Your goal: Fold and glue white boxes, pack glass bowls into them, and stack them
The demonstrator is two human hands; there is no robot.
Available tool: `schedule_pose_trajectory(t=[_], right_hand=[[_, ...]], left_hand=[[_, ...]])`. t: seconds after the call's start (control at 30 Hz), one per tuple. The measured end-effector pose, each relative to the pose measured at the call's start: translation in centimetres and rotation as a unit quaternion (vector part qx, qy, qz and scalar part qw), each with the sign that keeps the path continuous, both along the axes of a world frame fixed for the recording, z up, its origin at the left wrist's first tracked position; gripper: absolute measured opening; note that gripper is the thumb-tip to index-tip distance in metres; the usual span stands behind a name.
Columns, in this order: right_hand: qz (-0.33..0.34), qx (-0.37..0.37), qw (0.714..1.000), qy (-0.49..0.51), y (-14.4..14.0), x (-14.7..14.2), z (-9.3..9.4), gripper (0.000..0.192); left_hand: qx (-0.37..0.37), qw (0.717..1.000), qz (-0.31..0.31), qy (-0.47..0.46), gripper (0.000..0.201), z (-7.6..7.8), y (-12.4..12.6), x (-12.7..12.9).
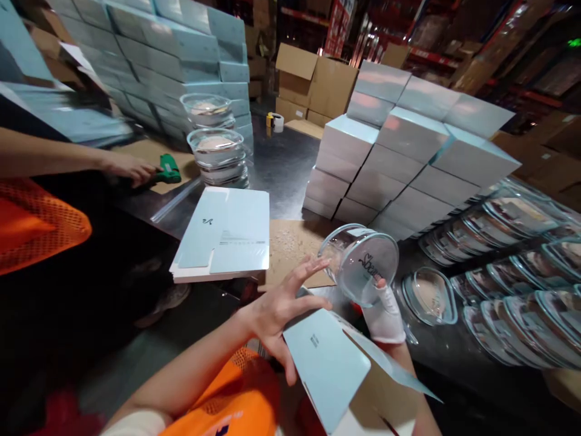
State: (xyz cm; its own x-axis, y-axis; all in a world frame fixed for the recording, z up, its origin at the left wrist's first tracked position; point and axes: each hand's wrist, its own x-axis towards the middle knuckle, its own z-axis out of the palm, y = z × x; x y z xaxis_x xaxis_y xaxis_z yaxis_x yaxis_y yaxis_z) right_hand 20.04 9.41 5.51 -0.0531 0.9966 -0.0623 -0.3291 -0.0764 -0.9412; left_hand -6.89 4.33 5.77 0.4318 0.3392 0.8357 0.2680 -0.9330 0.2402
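The person's left hand (276, 315), fingers spread wide, presses against an open pale-blue carton (329, 363) held low in front of the body, its flap hanging open. The right hand (385, 312), wearing a white glove, grips a clear glass bowl (361, 263) from below, tilted on its side just above the carton's mouth. A stack of flat carton blanks (224, 233) lies on the dark tabletop (285, 163) ahead, with stacked boxes (408, 151) beyond and rows of glass bowls (508, 266) to the right. At the left, another person's hand (129, 166) rests by a green tool (167, 169).
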Motion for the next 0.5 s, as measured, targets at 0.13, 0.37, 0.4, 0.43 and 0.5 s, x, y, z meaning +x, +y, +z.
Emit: schedule_pose_trajectory(t=[0.13,0.37,0.4,0.43,0.5], right_hand=[[0.000,-0.015,1.000,-0.010,-0.3,0.3,0.1,0.054],[0.026,0.010,0.996,-0.080,-0.5,0.8,0.2,0.056],[0.030,0.012,0.995,-0.091,-0.6,1.0,0.2,0.056],[0.026,0.014,0.994,-0.100,-0.6,1.3,0.1,0.055],[-0.010,0.029,0.993,-0.115,-0.5,2.0,-0.2,0.054]], left_hand=[[-0.004,1.000,-0.009,-0.011,0.122,-0.2,0.0,-0.2],[-0.022,0.999,-0.041,-0.018,0.125,-0.2,0.2,-0.4],[-0.023,0.999,-0.041,-0.021,0.122,-0.2,0.1,-0.4],[-0.022,0.999,-0.037,-0.028,0.119,-0.2,-0.2,-0.4],[-0.027,0.998,-0.015,-0.054,0.115,-0.2,-0.9,-0.6]])
